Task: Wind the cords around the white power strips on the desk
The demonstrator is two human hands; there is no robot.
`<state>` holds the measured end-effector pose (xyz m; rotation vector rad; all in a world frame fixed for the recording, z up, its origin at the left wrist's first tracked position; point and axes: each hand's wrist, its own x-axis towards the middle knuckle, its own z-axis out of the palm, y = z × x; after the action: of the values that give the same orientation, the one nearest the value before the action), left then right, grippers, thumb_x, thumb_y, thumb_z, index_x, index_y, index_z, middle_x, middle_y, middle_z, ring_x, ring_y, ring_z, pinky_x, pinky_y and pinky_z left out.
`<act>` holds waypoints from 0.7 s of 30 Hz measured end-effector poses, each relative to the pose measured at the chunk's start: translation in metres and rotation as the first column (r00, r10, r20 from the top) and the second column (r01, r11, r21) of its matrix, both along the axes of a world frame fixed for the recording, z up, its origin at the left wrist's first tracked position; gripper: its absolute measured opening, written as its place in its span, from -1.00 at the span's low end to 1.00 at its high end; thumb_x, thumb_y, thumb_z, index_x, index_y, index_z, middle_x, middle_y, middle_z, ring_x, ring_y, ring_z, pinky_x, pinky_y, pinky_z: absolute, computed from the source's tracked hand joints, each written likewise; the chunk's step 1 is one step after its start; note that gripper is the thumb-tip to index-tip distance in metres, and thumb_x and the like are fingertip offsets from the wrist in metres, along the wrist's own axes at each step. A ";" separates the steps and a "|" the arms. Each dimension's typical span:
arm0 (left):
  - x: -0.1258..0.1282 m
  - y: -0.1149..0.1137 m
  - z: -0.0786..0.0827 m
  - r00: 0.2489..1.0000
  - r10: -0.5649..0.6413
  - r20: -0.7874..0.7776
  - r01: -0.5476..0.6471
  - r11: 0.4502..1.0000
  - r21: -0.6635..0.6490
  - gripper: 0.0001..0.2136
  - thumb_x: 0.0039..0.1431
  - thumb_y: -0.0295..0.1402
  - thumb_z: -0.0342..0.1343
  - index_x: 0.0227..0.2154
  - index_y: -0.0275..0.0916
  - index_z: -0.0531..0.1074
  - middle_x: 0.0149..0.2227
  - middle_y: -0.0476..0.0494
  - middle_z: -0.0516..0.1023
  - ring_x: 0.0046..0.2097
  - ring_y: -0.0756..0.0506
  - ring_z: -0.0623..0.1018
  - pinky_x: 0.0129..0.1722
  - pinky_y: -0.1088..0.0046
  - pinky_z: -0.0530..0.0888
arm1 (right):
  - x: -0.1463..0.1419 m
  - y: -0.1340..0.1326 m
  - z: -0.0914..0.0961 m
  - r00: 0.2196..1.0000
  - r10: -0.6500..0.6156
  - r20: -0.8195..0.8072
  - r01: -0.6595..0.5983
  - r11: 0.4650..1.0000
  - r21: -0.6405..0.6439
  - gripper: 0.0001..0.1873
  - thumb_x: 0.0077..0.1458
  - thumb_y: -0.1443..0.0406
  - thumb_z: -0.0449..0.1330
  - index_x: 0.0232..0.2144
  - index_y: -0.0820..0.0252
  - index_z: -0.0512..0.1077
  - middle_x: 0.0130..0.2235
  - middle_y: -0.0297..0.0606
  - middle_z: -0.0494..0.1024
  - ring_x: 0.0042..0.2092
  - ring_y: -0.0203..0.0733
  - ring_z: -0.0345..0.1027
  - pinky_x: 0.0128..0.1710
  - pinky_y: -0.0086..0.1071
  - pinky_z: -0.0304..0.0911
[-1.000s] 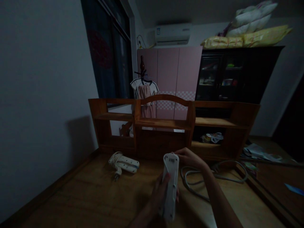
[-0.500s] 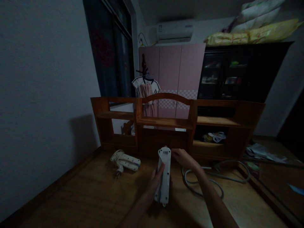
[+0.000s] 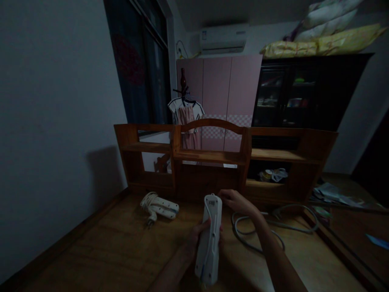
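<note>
A white power strip (image 3: 208, 247) stands tilted up in front of me, its screwed back facing me. My left hand (image 3: 197, 239) is wrapped around its middle, the thumb on the back side. A pale cord (image 3: 210, 221) runs lengthwise over the strip's back and bends around its upper end. At that end my right hand (image 3: 232, 199) is closed in a pinch, seemingly on the cord; its fingertips are partly hidden. Farther left, another white power strip (image 3: 165, 207) lies on the wooden surface, its cord bundled around one end and the plug beside it.
A grey cable (image 3: 249, 243) lies in loose loops on the wooden surface (image 3: 100, 251) at the right. Behind stands a wooden headboard shelf (image 3: 209, 156), with a plastic bag and small items (image 3: 275, 175) in its right compartment. A wall (image 3: 60, 142) bounds the left side.
The power strip has come lower and closer to me in my left hand, and the cord now lies along its back. My right hand stays near its upper end.
</note>
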<state>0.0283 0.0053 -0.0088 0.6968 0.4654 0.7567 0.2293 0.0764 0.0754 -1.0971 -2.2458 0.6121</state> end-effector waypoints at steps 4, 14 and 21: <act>0.005 0.000 0.000 0.999 -0.044 -0.003 0.044 0.999 -0.012 -0.44 0.13 0.12 -0.06 -0.31 -0.38 0.46 -0.53 -0.15 0.49 -0.52 -0.05 0.49 -0.49 0.48 0.39 | 0.002 0.004 -0.006 1.000 0.009 0.019 -0.008 1.000 -0.027 -0.75 0.12 0.36 0.02 -0.27 0.23 0.50 -0.28 -0.25 0.56 -0.24 -0.18 0.39 -0.24 -0.41 0.22; 0.016 -0.001 0.000 0.994 0.100 -0.039 -0.098 0.994 0.055 -0.51 0.13 0.09 -0.01 -0.27 -0.32 0.42 -0.43 -0.15 0.49 -0.50 -0.05 0.49 -0.48 0.44 0.44 | 0.009 0.006 -0.002 0.996 -0.071 -0.046 0.074 0.996 0.053 -0.73 0.23 0.21 -0.01 -0.27 0.22 0.43 -0.32 -0.28 0.51 -0.30 -0.23 0.33 -0.28 -0.42 0.18; 0.020 0.000 -0.010 0.990 0.125 -0.061 -0.115 0.983 0.141 -0.51 0.12 0.08 0.01 -0.17 -0.30 0.37 -0.40 -0.17 0.49 -0.50 -0.05 0.49 -0.49 0.42 0.44 | 0.017 0.001 0.006 0.987 -0.063 -0.149 0.076 0.994 0.083 -0.67 0.22 0.10 0.02 -0.27 0.23 0.43 -0.32 -0.30 0.50 -0.27 -0.22 0.32 -0.25 -0.41 0.19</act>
<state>0.0480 0.0057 -0.0187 0.8314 0.5258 0.8860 0.2467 0.0773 0.0812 -1.0477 -2.0803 0.5403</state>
